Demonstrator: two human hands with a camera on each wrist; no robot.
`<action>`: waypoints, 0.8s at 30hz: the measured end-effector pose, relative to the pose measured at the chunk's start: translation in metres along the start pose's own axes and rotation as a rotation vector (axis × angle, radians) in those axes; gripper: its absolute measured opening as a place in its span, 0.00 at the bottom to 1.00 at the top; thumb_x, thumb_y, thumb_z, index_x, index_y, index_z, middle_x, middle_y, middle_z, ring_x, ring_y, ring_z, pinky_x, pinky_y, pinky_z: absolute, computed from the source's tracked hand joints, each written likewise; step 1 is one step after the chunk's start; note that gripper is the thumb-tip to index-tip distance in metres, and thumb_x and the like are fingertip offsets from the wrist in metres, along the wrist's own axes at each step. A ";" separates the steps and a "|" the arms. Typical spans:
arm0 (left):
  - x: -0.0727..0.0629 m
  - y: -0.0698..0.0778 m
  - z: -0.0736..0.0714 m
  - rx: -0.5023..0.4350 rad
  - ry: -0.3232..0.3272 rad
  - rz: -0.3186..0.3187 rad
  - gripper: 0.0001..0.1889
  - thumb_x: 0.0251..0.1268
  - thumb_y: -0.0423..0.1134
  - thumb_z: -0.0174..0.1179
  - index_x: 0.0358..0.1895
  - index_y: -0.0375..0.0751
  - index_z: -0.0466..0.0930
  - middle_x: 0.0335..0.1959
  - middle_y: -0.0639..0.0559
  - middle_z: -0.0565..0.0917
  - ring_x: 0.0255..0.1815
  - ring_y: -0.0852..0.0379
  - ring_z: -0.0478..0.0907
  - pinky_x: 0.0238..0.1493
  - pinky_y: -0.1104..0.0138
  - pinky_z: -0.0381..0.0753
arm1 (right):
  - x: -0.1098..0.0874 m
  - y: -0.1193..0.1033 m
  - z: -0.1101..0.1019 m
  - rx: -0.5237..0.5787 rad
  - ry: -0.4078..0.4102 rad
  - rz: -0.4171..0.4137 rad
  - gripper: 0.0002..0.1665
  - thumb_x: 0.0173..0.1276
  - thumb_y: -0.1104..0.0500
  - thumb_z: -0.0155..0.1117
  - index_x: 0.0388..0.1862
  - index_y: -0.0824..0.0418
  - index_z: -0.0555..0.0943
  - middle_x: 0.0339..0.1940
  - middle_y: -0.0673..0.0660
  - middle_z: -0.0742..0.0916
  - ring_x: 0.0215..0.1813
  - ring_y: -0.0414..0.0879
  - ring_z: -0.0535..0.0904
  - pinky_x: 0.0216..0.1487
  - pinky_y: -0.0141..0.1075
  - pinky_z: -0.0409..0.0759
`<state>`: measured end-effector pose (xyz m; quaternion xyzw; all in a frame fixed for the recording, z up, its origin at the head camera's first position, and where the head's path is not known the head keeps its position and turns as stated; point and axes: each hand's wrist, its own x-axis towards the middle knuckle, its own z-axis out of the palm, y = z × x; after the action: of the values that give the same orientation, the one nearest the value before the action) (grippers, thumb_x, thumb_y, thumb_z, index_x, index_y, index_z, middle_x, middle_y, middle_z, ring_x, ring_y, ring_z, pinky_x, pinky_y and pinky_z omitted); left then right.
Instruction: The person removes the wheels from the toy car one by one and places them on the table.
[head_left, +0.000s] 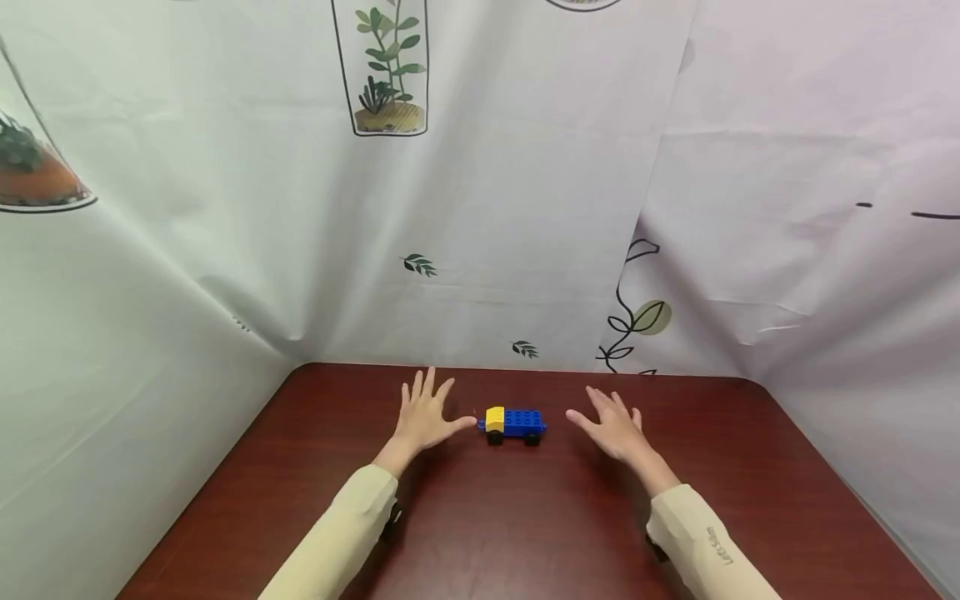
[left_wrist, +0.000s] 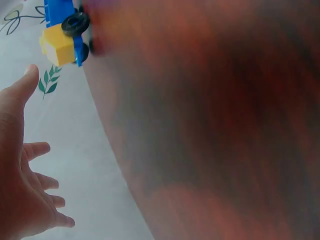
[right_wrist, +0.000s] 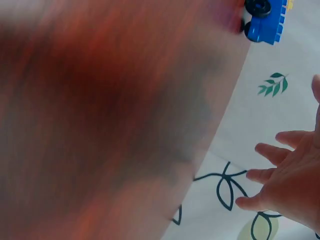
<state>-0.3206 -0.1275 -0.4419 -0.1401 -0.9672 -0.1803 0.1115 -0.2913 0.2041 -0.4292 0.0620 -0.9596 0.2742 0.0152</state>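
A small toy truck point(head_left: 517, 423) with a yellow cab, a blue studded bed and black wheels stands on the table between my two hands. My left hand point(head_left: 423, 421) is spread beside the cab end, its thumb tip very near the front; whether it touches, I cannot tell. In the left wrist view, a gap shows between the thumb and the yellow cab point(left_wrist: 58, 45). To the right of the bed, my right hand point(head_left: 617, 429) is held with fingers extended, apart from the truck. The blue rear end point(right_wrist: 267, 25) appears at the top of the right wrist view.
The dark red-brown wooden table point(head_left: 510, 525) has rounded far corners. A white cloth point(head_left: 487, 208) printed with plants hangs behind it and along both sides.
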 end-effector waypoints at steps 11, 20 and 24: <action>0.002 0.016 0.017 -0.297 -0.057 0.053 0.43 0.52 0.56 0.70 0.69 0.36 0.67 0.75 0.29 0.57 0.76 0.28 0.50 0.70 0.35 0.56 | 0.004 -0.012 0.030 0.170 0.018 -0.114 0.40 0.68 0.49 0.63 0.71 0.71 0.65 0.72 0.71 0.69 0.77 0.70 0.53 0.72 0.64 0.56; 0.006 0.030 0.025 -0.449 -0.101 0.114 0.40 0.57 0.46 0.70 0.69 0.31 0.65 0.64 0.32 0.73 0.61 0.37 0.73 0.60 0.43 0.75 | 0.013 -0.023 0.043 0.260 -0.029 -0.084 0.34 0.69 0.56 0.62 0.70 0.66 0.68 0.69 0.68 0.74 0.72 0.64 0.67 0.69 0.60 0.66; 0.009 0.030 0.030 -0.503 -0.113 0.130 0.34 0.60 0.42 0.68 0.66 0.30 0.68 0.58 0.32 0.78 0.53 0.40 0.78 0.55 0.47 0.79 | 0.016 -0.022 0.048 0.286 -0.040 -0.064 0.30 0.70 0.57 0.62 0.69 0.63 0.71 0.68 0.66 0.76 0.70 0.63 0.70 0.68 0.59 0.67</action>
<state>-0.3248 -0.0876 -0.4572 -0.2353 -0.8856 -0.3994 0.0302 -0.3045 0.1583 -0.4569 0.0995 -0.9082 0.4064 -0.0043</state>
